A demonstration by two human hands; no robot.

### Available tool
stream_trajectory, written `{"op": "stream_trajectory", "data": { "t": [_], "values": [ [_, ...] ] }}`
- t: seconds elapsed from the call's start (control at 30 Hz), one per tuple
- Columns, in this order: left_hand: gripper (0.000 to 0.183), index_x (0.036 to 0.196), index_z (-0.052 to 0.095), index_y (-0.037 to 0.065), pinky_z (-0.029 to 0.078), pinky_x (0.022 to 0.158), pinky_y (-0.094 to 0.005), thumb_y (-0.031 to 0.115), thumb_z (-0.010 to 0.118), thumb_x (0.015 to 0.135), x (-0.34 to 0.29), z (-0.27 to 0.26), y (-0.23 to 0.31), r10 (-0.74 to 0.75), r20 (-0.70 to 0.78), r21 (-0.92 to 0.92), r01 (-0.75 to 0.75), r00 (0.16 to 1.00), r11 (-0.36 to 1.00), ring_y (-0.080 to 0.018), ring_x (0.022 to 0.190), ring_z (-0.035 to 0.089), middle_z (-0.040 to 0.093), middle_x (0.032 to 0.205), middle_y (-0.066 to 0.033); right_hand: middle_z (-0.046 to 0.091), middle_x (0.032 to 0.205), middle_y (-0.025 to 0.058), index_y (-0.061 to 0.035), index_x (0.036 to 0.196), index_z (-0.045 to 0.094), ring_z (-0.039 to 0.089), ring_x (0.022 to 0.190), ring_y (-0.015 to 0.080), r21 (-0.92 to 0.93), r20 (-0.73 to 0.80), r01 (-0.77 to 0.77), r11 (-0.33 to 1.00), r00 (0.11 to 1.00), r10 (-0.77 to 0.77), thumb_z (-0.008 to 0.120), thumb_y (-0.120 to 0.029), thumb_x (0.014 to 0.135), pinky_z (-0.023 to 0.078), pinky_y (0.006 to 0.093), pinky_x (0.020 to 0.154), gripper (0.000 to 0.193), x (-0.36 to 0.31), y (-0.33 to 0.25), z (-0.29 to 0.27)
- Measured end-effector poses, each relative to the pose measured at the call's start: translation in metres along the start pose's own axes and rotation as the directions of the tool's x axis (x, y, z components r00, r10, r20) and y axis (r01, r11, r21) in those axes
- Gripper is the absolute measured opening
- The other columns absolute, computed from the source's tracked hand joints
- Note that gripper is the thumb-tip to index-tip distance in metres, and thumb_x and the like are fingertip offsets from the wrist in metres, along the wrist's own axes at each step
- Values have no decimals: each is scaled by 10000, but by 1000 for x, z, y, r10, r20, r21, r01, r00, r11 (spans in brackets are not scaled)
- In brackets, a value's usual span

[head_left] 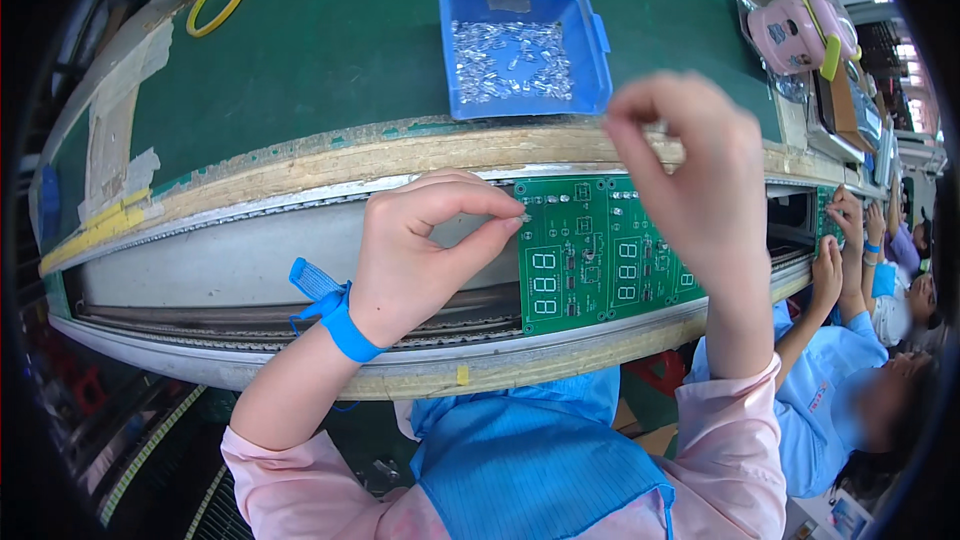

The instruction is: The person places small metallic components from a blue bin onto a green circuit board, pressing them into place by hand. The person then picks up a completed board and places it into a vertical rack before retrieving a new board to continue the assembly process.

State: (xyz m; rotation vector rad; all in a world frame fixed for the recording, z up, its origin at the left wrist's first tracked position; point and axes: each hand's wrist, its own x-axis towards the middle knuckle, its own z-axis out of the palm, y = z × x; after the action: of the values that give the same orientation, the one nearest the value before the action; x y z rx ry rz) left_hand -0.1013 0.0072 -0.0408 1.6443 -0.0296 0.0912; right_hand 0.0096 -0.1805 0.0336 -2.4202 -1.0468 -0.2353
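Grip status: your left hand (400,260) pinches what appears to be a clear LED (524,217) at the left edge of the green circuit board (552,235); take its likely light, hard, slippery body by the sides, sparing the leads; the board, likely stiff but fragile, lies between conveyor rails (455,323), best held by its edges; your right hand (708,180) is blurred, its hold indeterminable, near the blue bin (592,75) of loose LEDs (515,62).

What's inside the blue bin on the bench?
Inside the blue bin: many loose small clear parts, with blue floor showing between some. Anything beneath the piled parts is covered.
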Motion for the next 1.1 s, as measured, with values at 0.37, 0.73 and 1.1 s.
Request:
{"op": "stream_trajectory", "data": {
  "t": [0.37,0.73,1.1],
  "values": [
    [123,887,723,-4,501,680,-252,-54,727,775,6,9,2,23,-61,270,-6,998,963,-135,747,630,711,861,-91,642,720,102,-44,632,649,587,842,260,-315,113,291,903,956,-269,622,-132,692,447,371,685,109,51,17,47],
    [117,837,712,26,499,635,-276,-36,731,740,8,19,-2,153,-31,522,-114,988,845,-172,684,632,708,803,-86,638,680,135,-16,675,632,631,782,310,-184,-76,214,959,970,-231,635,-53,670,521,401,676,38,42,14,44],
    [112,846,709,11,487,627,-247,-44,729,750,8,22,1,147,-31,544,-107,989,832,-133,671,604,705,806,-81,655,704,150,-19,784,601,671,712,320,-73,-121,155,985,979,-163,639,-38,725,545,394,616,72,35,12,40]
  ]
}}
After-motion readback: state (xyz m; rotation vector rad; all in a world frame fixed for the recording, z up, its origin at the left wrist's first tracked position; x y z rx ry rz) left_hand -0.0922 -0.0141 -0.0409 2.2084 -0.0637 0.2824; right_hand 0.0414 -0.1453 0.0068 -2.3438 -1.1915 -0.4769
